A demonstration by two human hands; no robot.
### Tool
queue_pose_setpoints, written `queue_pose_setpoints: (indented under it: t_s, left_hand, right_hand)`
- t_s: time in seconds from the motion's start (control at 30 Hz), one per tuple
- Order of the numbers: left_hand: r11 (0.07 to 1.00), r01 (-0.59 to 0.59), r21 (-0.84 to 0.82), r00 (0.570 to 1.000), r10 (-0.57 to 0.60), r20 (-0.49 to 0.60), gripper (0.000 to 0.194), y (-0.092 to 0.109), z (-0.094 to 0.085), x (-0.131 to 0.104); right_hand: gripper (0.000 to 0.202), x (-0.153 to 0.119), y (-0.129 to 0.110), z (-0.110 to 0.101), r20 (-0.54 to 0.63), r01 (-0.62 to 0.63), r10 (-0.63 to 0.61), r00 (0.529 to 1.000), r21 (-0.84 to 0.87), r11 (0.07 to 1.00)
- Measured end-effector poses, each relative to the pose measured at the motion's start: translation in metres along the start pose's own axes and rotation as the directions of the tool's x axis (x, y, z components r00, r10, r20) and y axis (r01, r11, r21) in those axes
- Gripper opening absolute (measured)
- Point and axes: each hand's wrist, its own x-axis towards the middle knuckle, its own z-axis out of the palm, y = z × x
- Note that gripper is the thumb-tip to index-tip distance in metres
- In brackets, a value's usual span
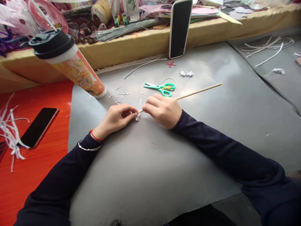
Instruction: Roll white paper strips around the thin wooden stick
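- Pinching a tiny white piece (137, 117) here: left hand (118, 118) has thumb and index finger nearly meeting on it, with the frayed white ends poking out just below the tips.
- Right hand (162, 110) has its fingers curled snugly round a wooden stick (199, 91). One end points right at the left fingertips (can't tell if it's touching the white piece), and the other sticks out well past the knuckles, up and to the right.
- Just beyond the right fingers: green scissors (157, 87), so that side's kinda tight. White scraps (124, 95) are scattered just past the left ones.
- Farther out from the fingers, a tilted cup (75, 69) sits up and left, and a standing phone (180, 29) leans at the yellow ledge (141, 47).
- Most elbow room is on the body side of the fingers, where the grey mat (152, 169) spreads between both forearms.
- Mat's left edge runs beyond the left hand, under that forearm, with red tabletop (47, 175) past it.
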Motion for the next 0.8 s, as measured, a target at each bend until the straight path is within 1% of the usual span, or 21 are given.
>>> queue_pose_setpoints:
  t_s: [0.1, 0.17, 0.3, 0.37, 0.47, 0.57, 0.7, 0.8]
  left_hand:
    - [0.999, 0.026, -0.043, 0.998, -0.028, -0.047, 0.018, 0.0, 0.001, 0.0]
    - [0.992, 0.046, -0.114, 0.996, -0.055, -0.077, 0.018, 0.0, 0.001, 0.0]
    - [0.946, 0.068, -0.318, 0.992, -0.098, -0.08, 0.019, 0.003, 0.001, 0.001]
    - [0.918, 0.068, -0.391, 0.991, -0.107, -0.079, 0.019, 0.005, 0.0, 0.001]
    - [0.886, 0.054, -0.46, 0.993, -0.097, -0.072, 0.017, 0.009, 0.001, 0.001]
    - [0.863, 0.046, -0.503, 0.994, -0.091, -0.066, 0.017, 0.012, 0.004, 0.0]
    - [0.834, 0.092, -0.544, 0.989, -0.139, -0.046, 0.027, 0.015, 0.005, 0.0]
    - [0.851, 0.131, -0.509, 0.983, -0.179, -0.045, 0.024, 0.017, 0.005, 0.0]
  right_hand:
    - [0.029, -0.001, 0.003, -0.002, 0.004, -0.014, 0.014, 1.0, 0.02, 1.0]
    - [0.028, -0.002, 0.005, -0.003, 0.011, -0.056, 0.055, 0.998, 0.057, 0.997]
    - [0.026, -0.003, 0.005, -0.006, 0.016, -0.221, 0.221, 0.975, 0.158, 0.962]
    - [0.025, -0.002, 0.003, -0.005, 0.044, -0.285, 0.282, 0.958, 0.223, 0.932]
    - [0.024, 0.0, -0.002, -0.004, 0.089, -0.292, 0.278, 0.956, 0.33, 0.898]
    - [0.024, 0.002, -0.004, -0.005, 0.099, -0.292, 0.276, 0.956, 0.414, 0.862]
    - [0.022, 0.003, -0.005, -0.006, 0.097, -0.319, 0.311, 0.946, 0.473, 0.822]
    - [0.023, 0.004, -0.005, -0.006, 0.096, -0.324, 0.318, 0.943, 0.478, 0.816]
